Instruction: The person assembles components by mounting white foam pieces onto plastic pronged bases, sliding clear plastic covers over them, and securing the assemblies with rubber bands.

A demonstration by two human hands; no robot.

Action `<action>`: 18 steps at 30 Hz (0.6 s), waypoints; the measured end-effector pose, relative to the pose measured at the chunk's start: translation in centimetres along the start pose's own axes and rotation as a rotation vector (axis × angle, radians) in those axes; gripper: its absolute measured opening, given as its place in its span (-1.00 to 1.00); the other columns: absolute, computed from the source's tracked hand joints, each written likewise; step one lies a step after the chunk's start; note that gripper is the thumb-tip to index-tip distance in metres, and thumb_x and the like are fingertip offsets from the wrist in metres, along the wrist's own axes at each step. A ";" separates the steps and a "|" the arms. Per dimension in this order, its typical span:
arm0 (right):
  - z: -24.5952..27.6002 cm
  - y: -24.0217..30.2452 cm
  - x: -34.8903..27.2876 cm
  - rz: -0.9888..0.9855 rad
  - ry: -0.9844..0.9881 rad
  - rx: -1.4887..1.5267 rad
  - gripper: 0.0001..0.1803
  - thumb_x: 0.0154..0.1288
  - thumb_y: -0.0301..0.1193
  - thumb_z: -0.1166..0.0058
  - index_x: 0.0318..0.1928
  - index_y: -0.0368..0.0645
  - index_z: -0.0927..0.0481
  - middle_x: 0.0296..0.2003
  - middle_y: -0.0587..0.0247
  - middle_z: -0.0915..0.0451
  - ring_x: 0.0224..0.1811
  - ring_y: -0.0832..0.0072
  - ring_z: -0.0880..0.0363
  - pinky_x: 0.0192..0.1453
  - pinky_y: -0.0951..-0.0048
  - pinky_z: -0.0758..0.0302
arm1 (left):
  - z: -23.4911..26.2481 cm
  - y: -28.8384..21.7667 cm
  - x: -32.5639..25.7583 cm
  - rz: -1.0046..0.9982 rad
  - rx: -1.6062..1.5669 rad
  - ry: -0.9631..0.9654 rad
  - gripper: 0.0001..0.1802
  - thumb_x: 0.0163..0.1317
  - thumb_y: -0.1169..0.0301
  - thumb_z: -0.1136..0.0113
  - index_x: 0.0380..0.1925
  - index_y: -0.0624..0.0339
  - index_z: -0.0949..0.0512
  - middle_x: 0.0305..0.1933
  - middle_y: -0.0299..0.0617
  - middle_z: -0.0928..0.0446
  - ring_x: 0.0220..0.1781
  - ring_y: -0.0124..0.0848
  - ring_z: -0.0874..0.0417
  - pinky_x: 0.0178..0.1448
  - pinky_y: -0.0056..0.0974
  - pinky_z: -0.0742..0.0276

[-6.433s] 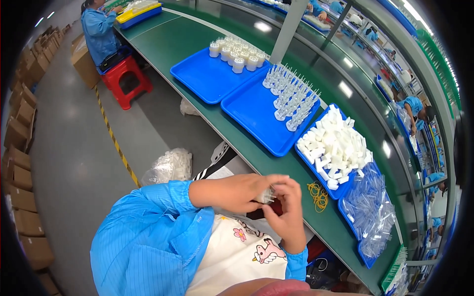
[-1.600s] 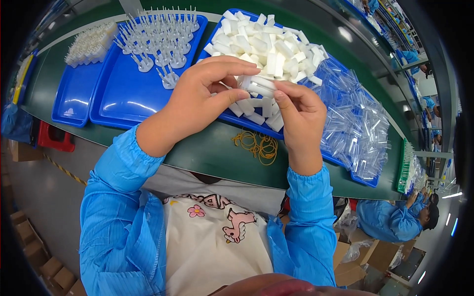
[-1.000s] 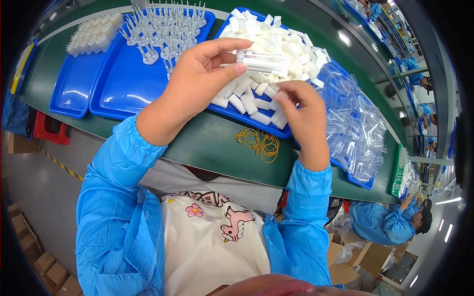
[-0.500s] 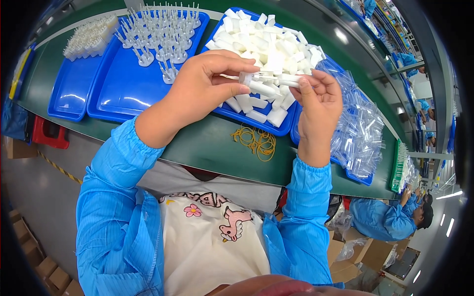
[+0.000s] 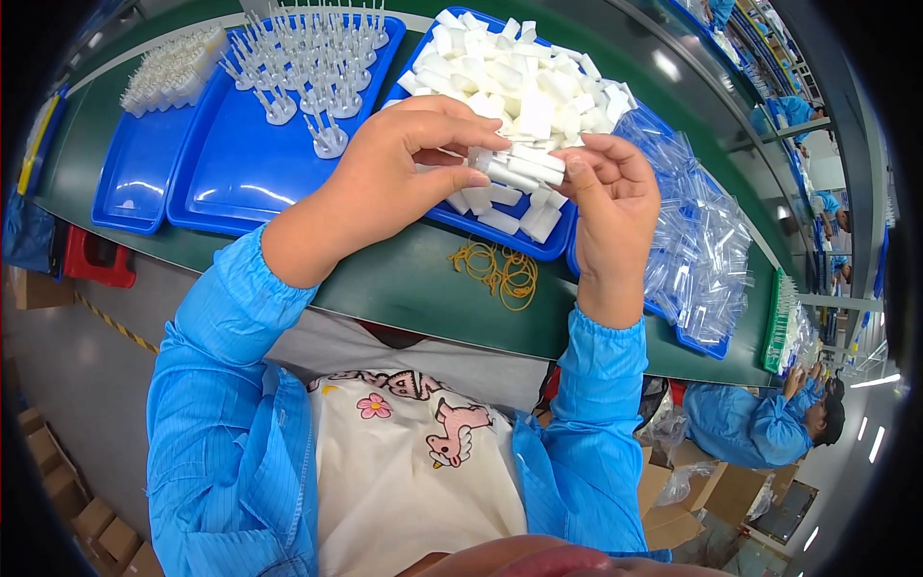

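My left hand (image 5: 399,168) pinches a clear plastic base (image 5: 479,160) between thumb and fingers, held sideways above the heap of white pieces. White foam pieces (image 5: 527,171) lie side by side along the thin prongs of this base, pointing to the right. At their far end, the thumb and fingertips of my right hand (image 5: 617,207) close on the foam. Behind both hands, a blue tray (image 5: 548,252) is piled with loose white foam pieces (image 5: 510,77).
At the left, a blue tray (image 5: 236,197) carries several upright clear pronged bases (image 5: 327,62). Beside it a smaller blue tray (image 5: 130,197) adjoins a pale cluster of parts (image 5: 178,72). Clear tubes (image 5: 707,255) fill a tray at right. Yellow rubber bands (image 5: 516,279) lie on the green table (image 5: 404,288).
My right hand has pushed the white foam piece leftward, so it now sits beside the other foam against the clear base. My left hand stays nearly in place.
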State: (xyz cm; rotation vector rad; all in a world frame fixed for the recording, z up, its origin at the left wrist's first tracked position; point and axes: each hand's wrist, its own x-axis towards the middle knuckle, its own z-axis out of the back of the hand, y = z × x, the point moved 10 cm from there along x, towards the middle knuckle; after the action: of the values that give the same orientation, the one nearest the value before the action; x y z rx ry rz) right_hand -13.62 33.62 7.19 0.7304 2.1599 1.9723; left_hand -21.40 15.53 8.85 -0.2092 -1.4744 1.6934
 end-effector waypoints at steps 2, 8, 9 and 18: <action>-0.5 0.3 -0.2 -0.021 0.009 0.016 -0.73 0.32 -0.63 -0.14 0.01 -0.40 -0.46 -0.18 -0.04 -0.69 -0.09 0.43 -0.68 -0.05 0.51 -0.61 | 0.0 0.1 0.0 0.000 0.018 -0.002 -0.58 0.07 0.67 -0.33 -0.02 0.14 -0.68 0.06 -0.13 -0.57 -0.07 -0.41 -0.65 0.04 -0.37 -0.68; -2.0 0.9 -0.8 0.101 0.048 -0.085 -0.75 0.33 -0.66 -0.12 0.00 -0.39 -0.47 -0.14 -0.04 -0.66 -0.06 0.41 -0.68 0.03 0.50 -0.60 | 0.0 -0.2 0.0 -0.041 0.047 -0.016 -0.54 0.06 0.67 -0.32 0.01 0.10 -0.68 0.04 -0.14 -0.57 -0.09 -0.40 -0.66 0.05 -0.36 -0.68; -2.3 1.1 -1.0 0.140 0.057 -0.125 -0.76 0.33 -0.67 -0.11 -0.01 -0.39 -0.47 -0.13 -0.04 -0.66 -0.06 0.40 -0.68 0.04 0.50 -0.60 | -0.1 -0.2 -0.1 -0.024 0.040 -0.008 -0.53 0.05 0.67 -0.32 0.02 0.10 -0.67 0.03 -0.15 -0.57 -0.09 -0.40 -0.66 0.04 -0.36 -0.68; -2.4 2.3 -1.3 0.249 0.018 -0.178 -0.78 0.32 -0.66 -0.15 -0.05 -0.37 -0.50 -0.15 -0.01 -0.65 -0.09 0.44 -0.66 0.02 0.52 -0.59 | -0.2 0.1 -0.1 0.033 -0.036 0.019 -0.49 0.03 0.67 -0.34 0.04 0.10 -0.66 0.01 -0.16 -0.58 -0.13 -0.42 -0.66 -0.02 -0.39 -0.67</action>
State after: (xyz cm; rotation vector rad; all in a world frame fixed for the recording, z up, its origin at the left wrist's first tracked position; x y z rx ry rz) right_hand -12.85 30.97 9.40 0.9958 1.9499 2.2621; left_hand -21.26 15.64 8.63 -0.2703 -1.4960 1.6876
